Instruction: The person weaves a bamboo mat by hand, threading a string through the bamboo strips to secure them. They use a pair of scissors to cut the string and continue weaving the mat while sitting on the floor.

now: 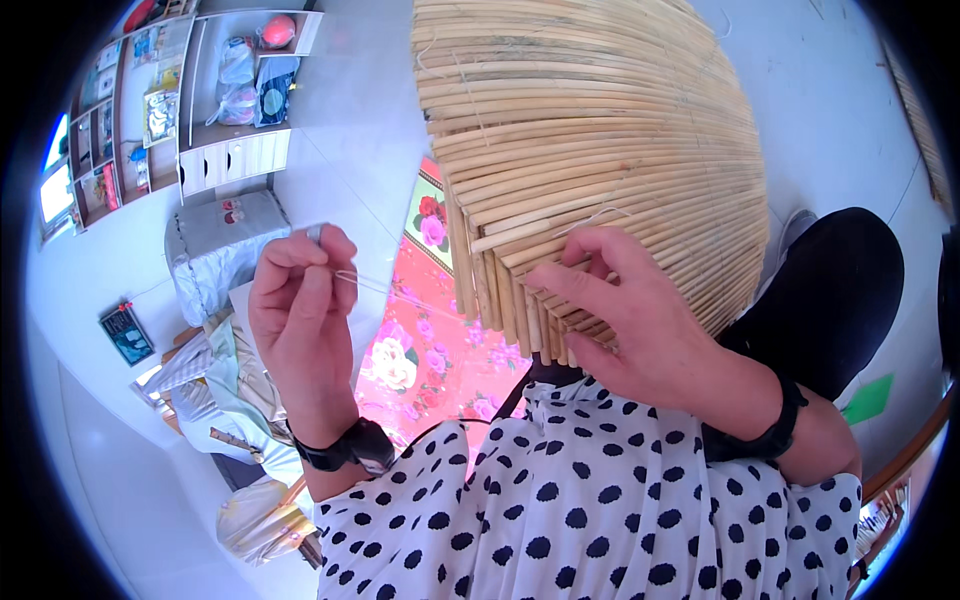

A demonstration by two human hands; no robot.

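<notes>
A mat of thin straw-coloured reeds (pixel 600 130), laid side by side and stitched with thread, stretches from my lap toward the far side, its near-left edge folded down. My left hand (pixel 305 315) is raised left of the mat, its thumb and fingers pinched on a pale thread (pixel 375 285) that runs toward the mat's edge. A grey band sits on one of its fingertips. Over the mat's near corner, my right hand (pixel 645 315) rests on the reeds with thumb and forefinger apart. A loose loop of thread (pixel 605 212) lies beside its knuckles.
A red floral cloth (pixel 420 370) lies beneath the mat's left edge. Shelves with bags and a pink ball (pixel 277 31) stand at far left, near a grey covered box (pixel 225 235). A green patch (pixel 868 400) lies right of my knee. Another reed mat (pixel 915 125) shows at far right.
</notes>
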